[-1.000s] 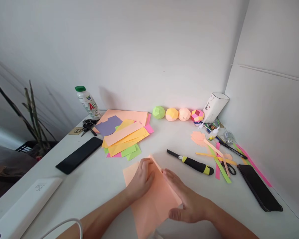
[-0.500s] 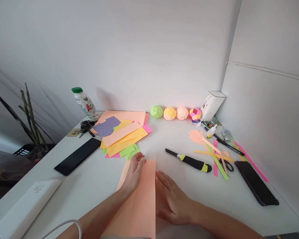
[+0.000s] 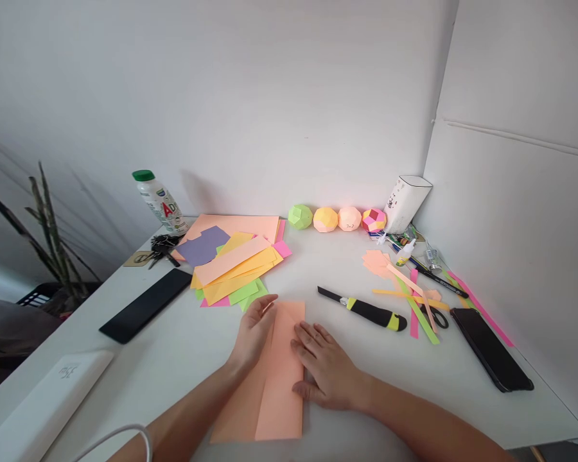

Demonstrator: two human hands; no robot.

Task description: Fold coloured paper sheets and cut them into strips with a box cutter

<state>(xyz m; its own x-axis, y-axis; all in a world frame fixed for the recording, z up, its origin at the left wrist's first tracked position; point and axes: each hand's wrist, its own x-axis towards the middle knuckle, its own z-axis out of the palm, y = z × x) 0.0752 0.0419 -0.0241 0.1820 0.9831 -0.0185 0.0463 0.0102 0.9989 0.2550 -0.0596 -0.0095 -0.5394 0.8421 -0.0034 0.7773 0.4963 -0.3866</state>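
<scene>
A peach sheet of paper (image 3: 280,385) lies on the table in front of me, its right part folded over to the left as a long flap. My right hand (image 3: 325,366) rests on the flap near the folded right edge, fingers spread and thumb apart. On the left side of the sheet, my left hand (image 3: 254,330) stands on its edge, fingers loosely curved and nothing visible in its grasp. To the right of the sheet lies a black and yellow utility knife (image 3: 373,313). Green, yellow and pink paper pieces (image 3: 238,269) are piled just beyond my left hand.
Several faceted paper balls (image 3: 325,219) line the wall. At right are paper strips (image 3: 417,305), scissors (image 3: 440,317), a glue bottle (image 3: 405,253) and a black phone (image 3: 491,350). At left are a dark flat slab (image 3: 147,306), keys (image 3: 164,246), a bottle (image 3: 161,204) and a white power bank (image 3: 48,404).
The paper's right flap, upright before, now lies folded down to the left. My right hand has moved from beside it onto its top. The left hand has shifted slightly.
</scene>
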